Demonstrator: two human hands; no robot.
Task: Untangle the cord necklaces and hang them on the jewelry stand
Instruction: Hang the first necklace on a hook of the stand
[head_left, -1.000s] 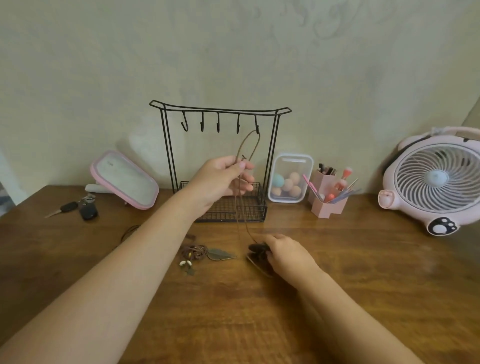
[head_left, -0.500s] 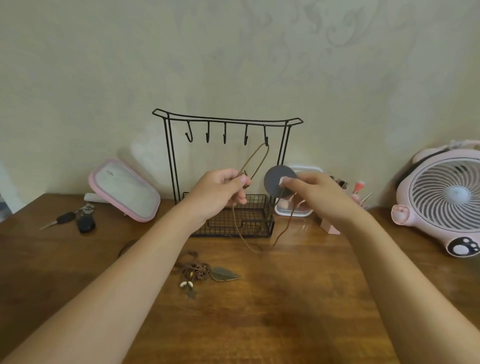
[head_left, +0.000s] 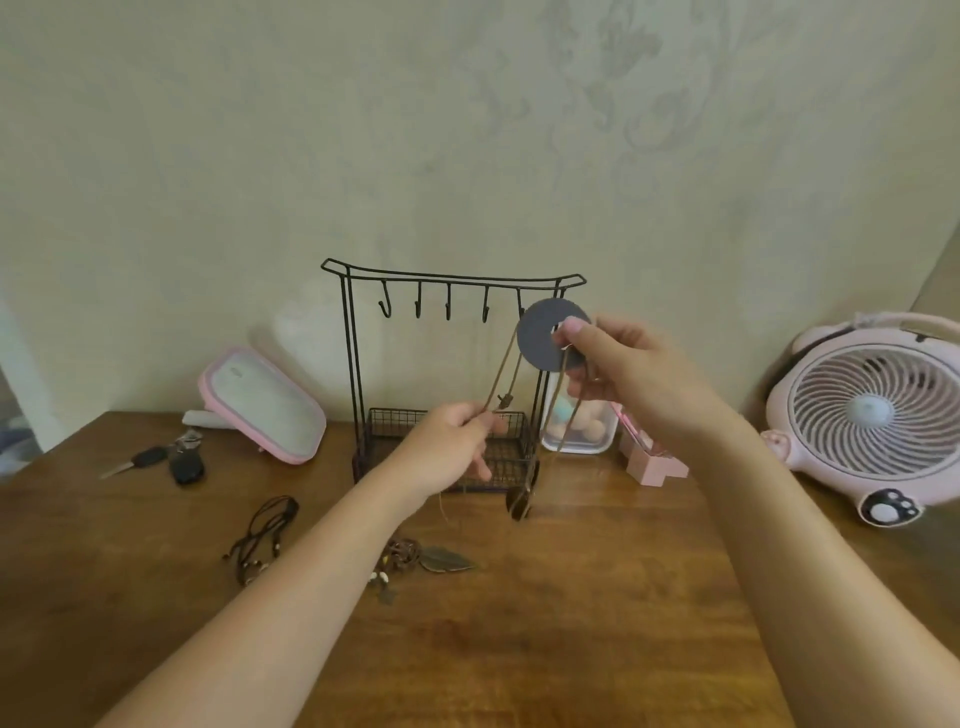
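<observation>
A black wire jewelry stand (head_left: 349, 332) with several hooks and a mesh basket stands against the wall. A brown cord necklace (head_left: 505, 370) loops up to the rightmost hook. My left hand (head_left: 451, 451) pinches its strands in front of the basket. My right hand (head_left: 631, 370) holds a dark grey disc pendant (head_left: 537, 340) up by that hook, with cords trailing down from it. A small dark pendant (head_left: 518, 503) dangles near the basket's right corner. A black cord necklace (head_left: 266, 530) and a leaf-pendant necklace (head_left: 441, 560) lie on the wooden table (head_left: 571, 623).
A pink mirror (head_left: 262, 405) leans at the left, with keys (head_left: 171, 461) in front. A clear box of sponges (head_left: 579, 431), a pink brush holder (head_left: 652, 462) and a pink fan (head_left: 878, 415) stand to the right of the stand.
My right hand picked the disc pendant off the table and raised it to the rightmost hook. My left hand dropped lower along the brown cord.
</observation>
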